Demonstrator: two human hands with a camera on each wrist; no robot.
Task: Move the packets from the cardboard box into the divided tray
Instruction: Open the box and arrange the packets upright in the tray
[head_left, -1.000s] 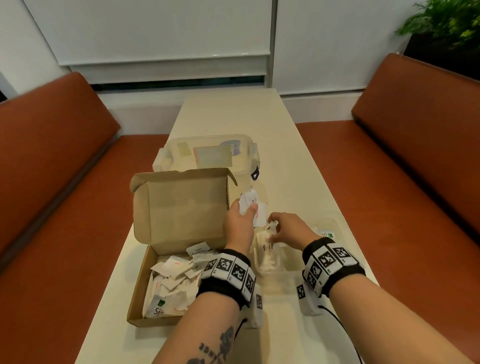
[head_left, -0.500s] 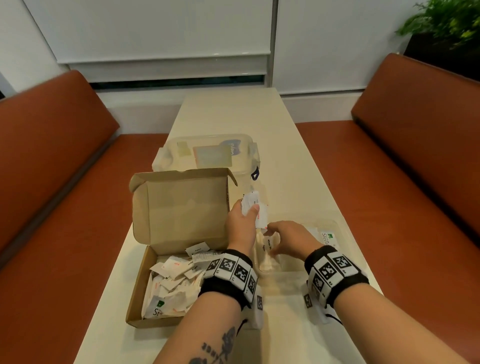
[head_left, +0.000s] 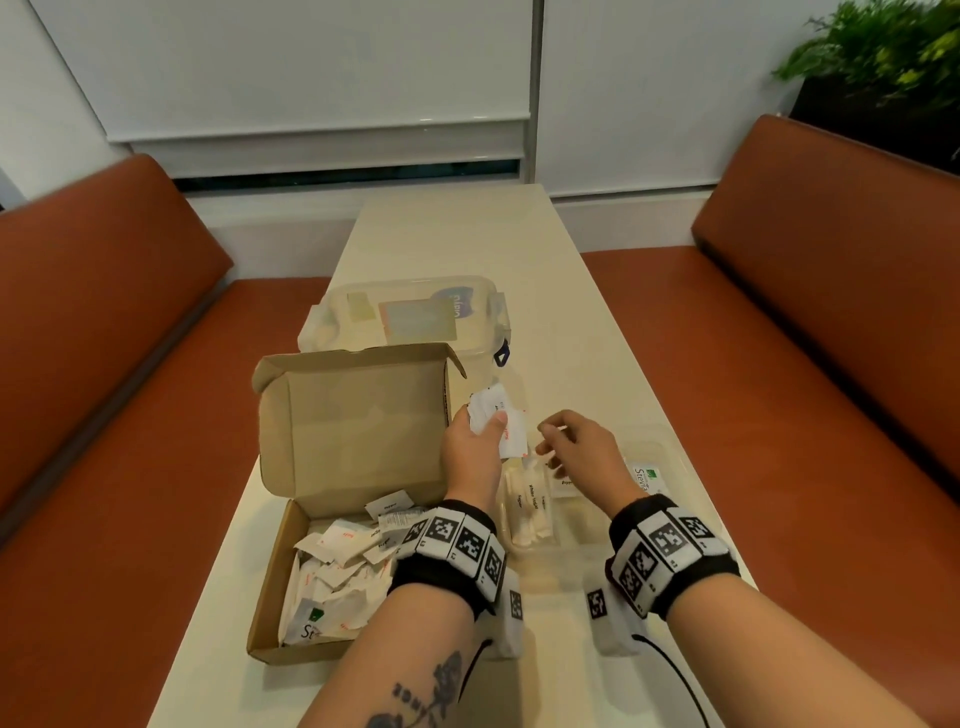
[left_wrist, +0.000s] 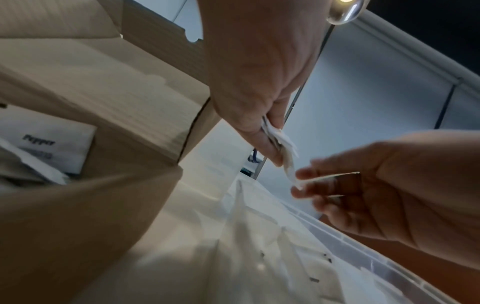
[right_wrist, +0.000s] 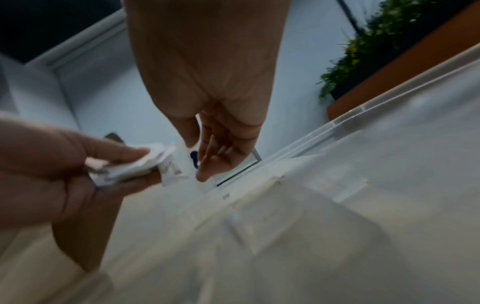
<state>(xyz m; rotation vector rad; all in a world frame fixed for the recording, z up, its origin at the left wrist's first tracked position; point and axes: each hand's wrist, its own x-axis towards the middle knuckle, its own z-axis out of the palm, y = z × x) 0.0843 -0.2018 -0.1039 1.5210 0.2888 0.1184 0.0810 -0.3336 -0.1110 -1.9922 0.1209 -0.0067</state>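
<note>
The long cream table (head_left: 467, 244) runs away between two rust-brown padded benches. On it the brown corrugated cardboard box (head_left: 332, 431) stands with its lid upright, a loose heap of small white paper packets (head_left: 337, 566) in its base. Just right of it sits the clear plastic divided tray (head_left: 670, 457); slim stick packets (head_left: 527, 506) lie lengthwise in its left compartment. The left hand (head_left: 470, 457) pinches a crumpled white bunch of sachets (head_left: 496, 423) above the tray. The right hand (head_left: 579, 449), fingers loosely curled and holding nothing, hovers beside them.

Brown cardboard box (head_left: 332, 426), white packets (head_left: 337, 577) with seemingly red print, clear divided tray (head_left: 670, 457), cream table (head_left: 467, 239).
</note>
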